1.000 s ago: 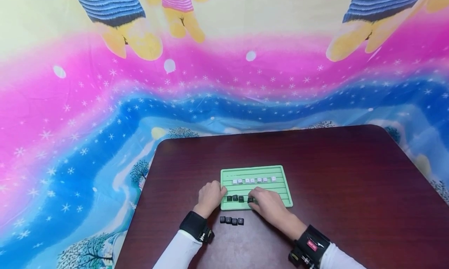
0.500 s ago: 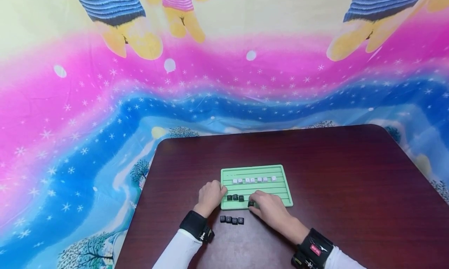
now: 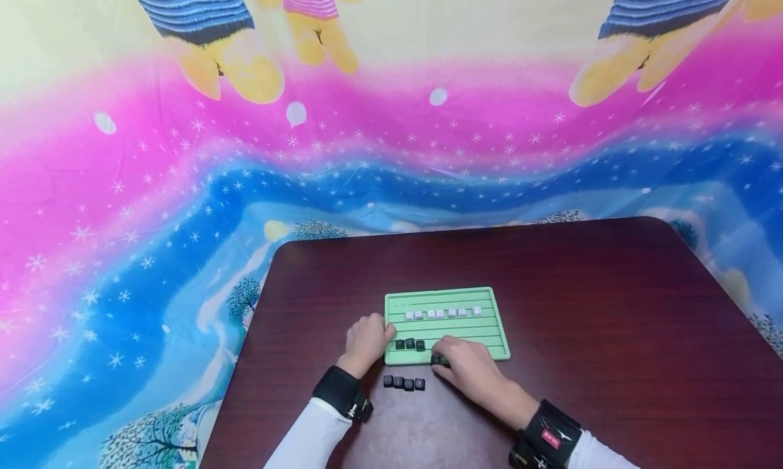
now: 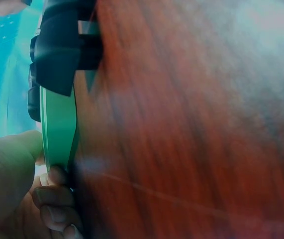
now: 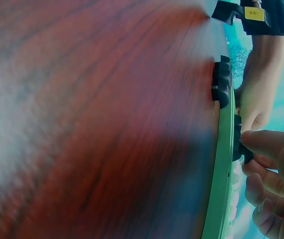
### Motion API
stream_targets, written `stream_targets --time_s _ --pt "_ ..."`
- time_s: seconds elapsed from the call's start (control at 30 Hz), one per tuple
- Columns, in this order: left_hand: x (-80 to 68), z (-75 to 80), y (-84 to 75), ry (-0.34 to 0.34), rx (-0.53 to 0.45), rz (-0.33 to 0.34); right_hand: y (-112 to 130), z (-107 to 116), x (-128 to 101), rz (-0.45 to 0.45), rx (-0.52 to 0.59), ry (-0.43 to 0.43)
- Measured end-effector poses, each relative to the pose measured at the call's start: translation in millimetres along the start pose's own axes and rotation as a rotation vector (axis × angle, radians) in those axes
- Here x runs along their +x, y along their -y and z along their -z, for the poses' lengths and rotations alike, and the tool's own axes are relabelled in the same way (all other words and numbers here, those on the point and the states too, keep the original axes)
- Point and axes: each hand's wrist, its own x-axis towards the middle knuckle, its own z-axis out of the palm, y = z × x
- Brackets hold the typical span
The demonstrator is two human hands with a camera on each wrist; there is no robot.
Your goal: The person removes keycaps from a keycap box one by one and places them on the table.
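Pinching a black keycap (image 3: 437, 361) between thumb and fingertips, the right hand (image 3: 467, 365) sits at the lower edge of the green tray (image 3: 498, 333), just right of centre in the lower part of the head view. In the right wrist view the same keycap (image 5: 239, 147) shows against the tray's face under the thumb tip. The left hand (image 3: 366, 343) grips the tray's left edge, thumb on top and fingers (image 4: 52, 196) curled beneath the rim. Three black keycaps (image 3: 410, 344) lie in a row on the tray between the two hands. A row of white keycaps (image 3: 442, 313) sits higher on the tray. Four more black keycaps (image 3: 404, 383) lie in a line on the dark wooden table (image 3: 612, 306), below the tray and between the wrists. Behind the table hangs a bright cartoon-print cloth (image 3: 183, 183).
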Motion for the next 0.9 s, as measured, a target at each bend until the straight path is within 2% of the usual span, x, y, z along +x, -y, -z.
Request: stream_targets --time_s 0.43,0.63,0.9 --pt "1.5 -2.3 1.9 0.008 0.005 0.002 3.7 -2.6 -6.2 0.073 0.044 0.024" --pt "1.7 -2.4 2.1 0.007 -0.002 0.003 6.2 -4.9 -9.8 0.086 0.049 0.065" --pt "1.6 -2.7 1.8 0.007 -0.006 0.012 8.4 -8.3 -12.8 0.106 0.052 0.068"
